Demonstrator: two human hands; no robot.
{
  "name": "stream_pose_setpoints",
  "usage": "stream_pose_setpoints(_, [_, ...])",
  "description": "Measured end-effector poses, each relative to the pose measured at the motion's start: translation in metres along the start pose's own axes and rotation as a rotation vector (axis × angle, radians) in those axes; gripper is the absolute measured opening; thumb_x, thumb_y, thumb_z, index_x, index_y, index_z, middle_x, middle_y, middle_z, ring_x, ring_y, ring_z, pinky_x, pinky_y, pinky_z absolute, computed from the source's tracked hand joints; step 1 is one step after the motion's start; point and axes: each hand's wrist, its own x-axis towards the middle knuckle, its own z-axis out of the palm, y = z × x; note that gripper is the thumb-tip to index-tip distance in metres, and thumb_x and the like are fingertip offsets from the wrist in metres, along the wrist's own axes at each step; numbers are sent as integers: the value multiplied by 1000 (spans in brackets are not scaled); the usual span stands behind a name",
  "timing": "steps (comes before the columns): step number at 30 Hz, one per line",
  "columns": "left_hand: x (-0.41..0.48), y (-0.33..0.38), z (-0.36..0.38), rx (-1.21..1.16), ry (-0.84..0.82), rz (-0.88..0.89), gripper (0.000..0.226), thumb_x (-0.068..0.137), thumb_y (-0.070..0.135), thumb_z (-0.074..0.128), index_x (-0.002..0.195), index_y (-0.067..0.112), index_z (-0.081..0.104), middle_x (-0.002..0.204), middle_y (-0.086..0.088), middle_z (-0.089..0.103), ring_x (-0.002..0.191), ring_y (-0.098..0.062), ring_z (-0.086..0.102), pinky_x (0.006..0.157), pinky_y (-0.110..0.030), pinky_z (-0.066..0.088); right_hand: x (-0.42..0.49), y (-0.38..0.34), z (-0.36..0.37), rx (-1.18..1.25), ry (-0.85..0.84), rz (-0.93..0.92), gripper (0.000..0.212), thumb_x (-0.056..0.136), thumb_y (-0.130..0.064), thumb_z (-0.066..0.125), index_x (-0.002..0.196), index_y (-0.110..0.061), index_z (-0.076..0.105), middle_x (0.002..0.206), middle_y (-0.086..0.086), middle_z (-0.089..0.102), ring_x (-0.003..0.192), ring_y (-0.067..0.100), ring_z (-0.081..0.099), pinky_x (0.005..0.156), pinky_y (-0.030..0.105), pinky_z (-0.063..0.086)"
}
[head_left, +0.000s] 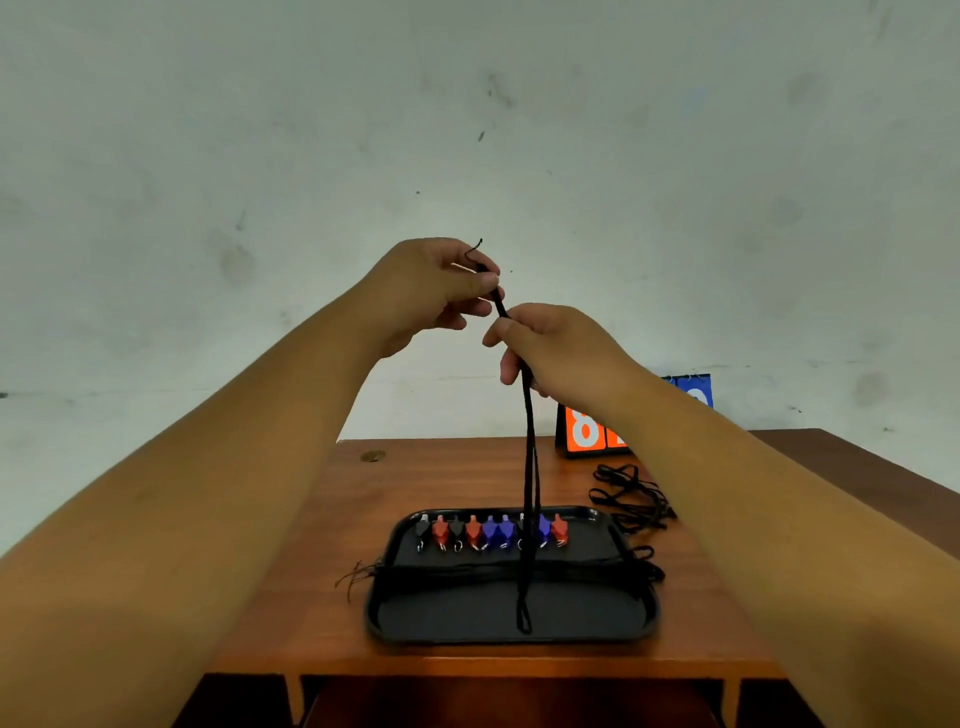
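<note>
From my remote seat, I see at the left of the frame a smooth, reddish-brown wooden table (291, 571) with a fine grain, and a small round brass-coloured disc (373, 456) lying near its far edge. Just left of centre, my left hand (436, 291) is raised against the stained pale wall, thumb and fingers curled and pinching the top of a thin black cord (530, 467), whose wispy tip curls up above the fingers. The cord looks braided and matte, doubled into two strands that hang straight down the middle of the frame and end in a narrow loop over the tray. That tray (457, 616) is black, shallow and rounded at the corners, with a dull floor. A bundle of black cords (467, 571) lies across it, its frayed ends sticking out past the left rim. Along the tray's far side stands a row of small clips (474, 532) in black, red and blue sleeves with metal tips. Right of centre, my right hand (561, 348) grips the same cord just below the left hand, fingers wrapped round it. Further right, a loose tangle of black cords (631, 493) rests on the wood, and behind it stands an orange and blue number card (584, 431).
</note>
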Motion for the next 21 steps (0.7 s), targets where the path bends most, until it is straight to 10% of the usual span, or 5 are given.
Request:
stream_pose_setpoints(13, [-28, -51, -26, -383, 118, -180, 6, 101, 15, 75, 107, 17, 75, 103, 0, 81, 82, -12, 70, 73, -27, 56, -13, 21, 27, 129, -151, 79, 37, 115, -34, 41, 107, -29, 77, 65, -10, 57, 69, 11, 55, 80, 37, 56])
stream_pose_setpoints(21, [-38, -85, -29, -465, 152, -268, 5, 101, 15, 76, 103, 19, 78, 104, -2, 79, 77, -13, 68, 73, -28, 55, -18, 50, 40, 461, -170, 208, 25, 115, -23, 50, 121, -13, 73, 86, 6, 67, 55, 14, 46, 53, 31, 43])
